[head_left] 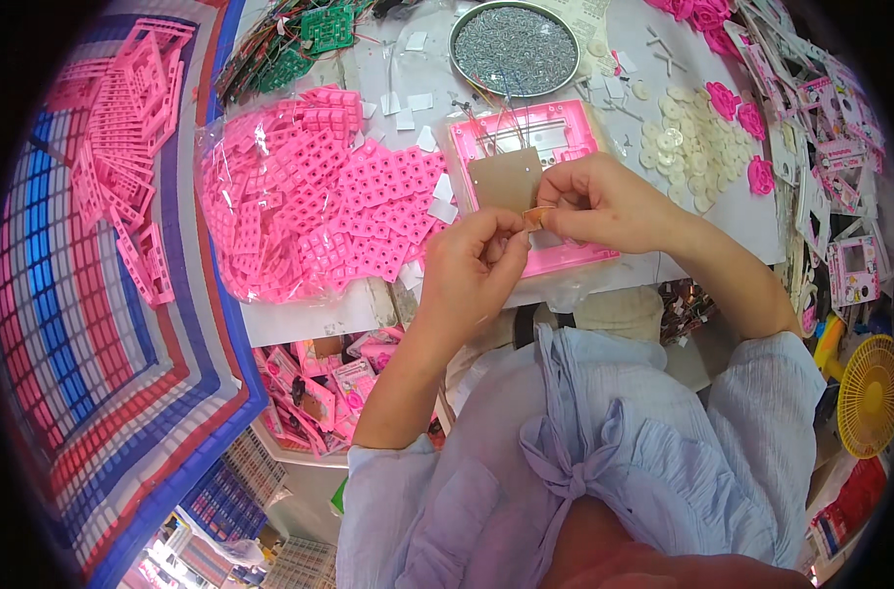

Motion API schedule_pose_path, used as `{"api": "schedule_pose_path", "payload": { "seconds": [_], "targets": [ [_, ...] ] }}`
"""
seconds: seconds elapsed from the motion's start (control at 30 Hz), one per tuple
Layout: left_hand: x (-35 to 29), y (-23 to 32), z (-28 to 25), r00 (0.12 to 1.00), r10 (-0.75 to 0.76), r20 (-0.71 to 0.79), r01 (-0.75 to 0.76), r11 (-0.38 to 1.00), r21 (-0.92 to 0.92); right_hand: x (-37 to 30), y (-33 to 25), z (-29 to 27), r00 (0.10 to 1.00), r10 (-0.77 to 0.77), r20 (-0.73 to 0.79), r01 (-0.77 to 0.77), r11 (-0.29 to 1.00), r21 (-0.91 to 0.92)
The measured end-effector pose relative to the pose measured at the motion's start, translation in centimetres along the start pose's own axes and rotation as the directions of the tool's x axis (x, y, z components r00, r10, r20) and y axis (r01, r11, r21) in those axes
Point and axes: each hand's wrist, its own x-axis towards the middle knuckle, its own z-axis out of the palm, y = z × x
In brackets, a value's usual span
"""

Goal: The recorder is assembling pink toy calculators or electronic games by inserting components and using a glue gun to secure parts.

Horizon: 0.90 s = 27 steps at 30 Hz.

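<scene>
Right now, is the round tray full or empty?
Filled, not empty: small silvery pieces spread across the round tray, rim to rim; depth unclear.

Left grip (474, 257) and right grip (592, 200) pinch close together.

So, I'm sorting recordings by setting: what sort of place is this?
Probably an assembly workshop, perhaps for electronic toys: green circuit boards, a mass of small metal pieces and a pile of similar pink plastic parts are laid out within view.
</scene>
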Motion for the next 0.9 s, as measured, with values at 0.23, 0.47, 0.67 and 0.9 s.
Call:
{"api": "schedule_pose_path", "payload": {
  "seconds": [0.23,0.47,0.67,0.9],
  "targets": [
    [0.36,-0.30,0.24,1.000,0.019,0.004,-0.019,0.999,-0.044,-0.15,0.05,0.08,1.000,0.014,0.003,-0.014,1.000,0.002],
    [-0.23,-0.17,-0.18,0.999,-0.013,0.046,0.016,0.998,-0.065,-0.53,-0.63,0.15,0.994,-0.112,0.010,0.113,0.989,-0.094],
    [-0.11,-0.54,-0.17,0.997,-0.028,0.077,0.039,0.988,-0.147,-0.27,0.13,0.19,0.991,-0.134,-0.004,0.134,0.990,-0.042],
    [0.20,-0.81,0.55,0.999,-0.013,-0.039,0.007,0.992,-0.127,-0.28,-0.57,0.39,0.997,-0.073,0.011,0.073,0.995,-0.065]
  ]
}}
